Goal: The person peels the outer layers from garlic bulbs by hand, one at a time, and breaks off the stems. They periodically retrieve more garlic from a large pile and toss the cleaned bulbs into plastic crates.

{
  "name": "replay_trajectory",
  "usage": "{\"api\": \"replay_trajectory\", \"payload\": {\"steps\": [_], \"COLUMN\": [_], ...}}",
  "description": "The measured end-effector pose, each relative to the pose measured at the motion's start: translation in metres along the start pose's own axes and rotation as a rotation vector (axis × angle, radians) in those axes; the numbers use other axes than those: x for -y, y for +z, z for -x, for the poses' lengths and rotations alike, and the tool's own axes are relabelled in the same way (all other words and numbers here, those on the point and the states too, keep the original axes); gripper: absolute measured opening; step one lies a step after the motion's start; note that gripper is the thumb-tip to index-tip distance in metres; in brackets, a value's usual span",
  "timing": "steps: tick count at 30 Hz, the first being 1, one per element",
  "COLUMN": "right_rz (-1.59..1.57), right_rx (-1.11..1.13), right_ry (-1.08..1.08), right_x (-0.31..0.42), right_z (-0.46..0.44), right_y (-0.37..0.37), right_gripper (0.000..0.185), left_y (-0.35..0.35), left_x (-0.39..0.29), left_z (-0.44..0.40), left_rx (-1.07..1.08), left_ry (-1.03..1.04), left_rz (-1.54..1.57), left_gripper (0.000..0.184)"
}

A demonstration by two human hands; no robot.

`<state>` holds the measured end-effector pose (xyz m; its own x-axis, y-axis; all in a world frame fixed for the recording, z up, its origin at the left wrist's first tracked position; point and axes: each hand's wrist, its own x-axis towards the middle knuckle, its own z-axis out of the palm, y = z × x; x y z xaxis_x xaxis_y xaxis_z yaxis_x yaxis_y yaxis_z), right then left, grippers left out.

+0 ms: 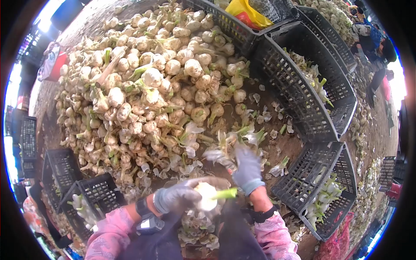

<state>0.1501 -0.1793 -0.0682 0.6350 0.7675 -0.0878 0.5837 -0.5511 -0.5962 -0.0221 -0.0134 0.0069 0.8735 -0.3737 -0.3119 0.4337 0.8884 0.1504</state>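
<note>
My left hand (177,196), in a grey glove, is closed around a white bulb (205,197). The bulb, like an onion or garlic head, has a thick green stem (226,193) pointing right. My right hand (247,170), also gloved and smeared by motion, is up and to the right of the bulb, apart from it. It is closed on what looks like a knife (220,158), its blurred blade pointing left. Beyond both hands lies a large heap of soil-stained bulbs (147,86). Loose papery peelings (190,138) lie along the heap's near edge.
Black plastic crates (299,86) line the right side. The near right crate (310,171) holds white bulbs with green stems, as does a crate at lower left (102,190). A yellow bag (249,13) lies in a far crate. Another person (375,43) is at upper right.
</note>
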Motion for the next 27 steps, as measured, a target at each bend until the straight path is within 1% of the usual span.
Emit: {"api": "replay_trajectory", "payload": {"steps": [1, 2, 3, 4, 6, 7, 8, 9, 10, 11, 12, 15, 16, 18, 19, 22, 25, 26, 27], "right_rz": [0.179, 0.357, 0.303, -0.019, -0.658, -0.757, -0.856, -0.936, -0.933, -0.93, -0.927, -0.852, -0.839, -0.814, -0.799, -0.806, -0.778, -0.757, -0.772], "right_rx": [-0.005, -0.012, -0.084, 0.001, 0.164, 0.152, 0.14, 0.111, 0.102, 0.093, 0.085, 0.041, 0.028, 0.031, 0.027, -0.034, -0.13, -0.165, -0.133], "right_ry": [0.041, 0.08, 0.04, 0.009, -0.048, -0.136, -0.226, -0.164, -0.149, -0.133, -0.117, -0.182, -0.204, -0.195, -0.2, -0.174, -0.145, -0.139, -0.149], "right_x": [0.003, 0.01, 0.023, 0.036, 0.056, 0.059, 0.062, 0.068, 0.068, 0.066, 0.066, 0.07, 0.07, 0.071, 0.07, 0.065, 0.057, 0.055, 0.057], "right_z": [0.001, 0.0, 0.004, 0.007, 0.014, 0.017, 0.02, 0.021, 0.02, 0.02, 0.019, 0.018, 0.019, 0.019, 0.02, 0.021, 0.022, 0.022, 0.021], "right_y": [-0.011, -0.022, -0.034, -0.048, -0.065, -0.059, -0.052, -0.053, -0.055, -0.057, -0.059, -0.07, -0.071, -0.072, -0.07, -0.063, -0.065, -0.066, -0.07], "right_gripper": [0.05, 0.053, 0.063, 0.06, 0.055, 0.049, 0.043, 0.031, 0.03, 0.029, 0.029, 0.03, 0.03, 0.031, 0.031, 0.028, 0.024, 0.023, 0.019], "left_y": [0.002, 0.002, -0.004, -0.01, -0.01, -0.008, -0.005, 0.0, 0.003, -0.002, -0.001, 0.009, 0.013, 0.014, 0.012, 0.009, -0.007, -0.012, -0.016], "left_x": [-0.004, -0.004, -0.004, -0.004, -0.005, -0.006, -0.005, -0.004, -0.006, -0.015, -0.015, -0.019, -0.02, -0.026, -0.021, -0.013, -0.003, -0.001, -0.001], "left_z": [0.001, 0.0, 0.002, 0.003, 0.003, 0.002, -0.001, -0.004, -0.006, -0.008, -0.006, -0.003, -0.003, -0.006, -0.007, -0.002, 0.002, 0.003, 0.005], "left_rx": [-0.04, -0.076, -0.111, -0.147, -0.19, -0.209, -0.242, -0.277, -0.312, -0.313, -0.313, -0.303, -0.298, -0.248, -0.308, -0.285, -0.201, -0.231, -0.259], "left_ry": [0.064, 0.148, 0.193, 0.236, 0.26, 0.269, 0.343, 0.417, 0.494, 0.728, 0.756, 0.83, 0.85, 0.926, 0.945, 0.893, 0.623, 0.624, 0.623], "left_rz": [-0.008, -0.038, -0.159, -0.279, -0.38, -0.429, -0.515, -0.601, -0.688, -1.249, -1.3, -1.494, -1.584, -1.808, -1.853, -1.943, -2.181, -2.175, -2.168], "left_gripper": [0.092, 0.083, 0.078, 0.074, 0.066, 0.061, 0.057, 0.052, 0.048, 0.037, 0.033, 0.026, 0.026, 0.035, 0.038, 0.034, 0.032, 0.03, 0.028]}}
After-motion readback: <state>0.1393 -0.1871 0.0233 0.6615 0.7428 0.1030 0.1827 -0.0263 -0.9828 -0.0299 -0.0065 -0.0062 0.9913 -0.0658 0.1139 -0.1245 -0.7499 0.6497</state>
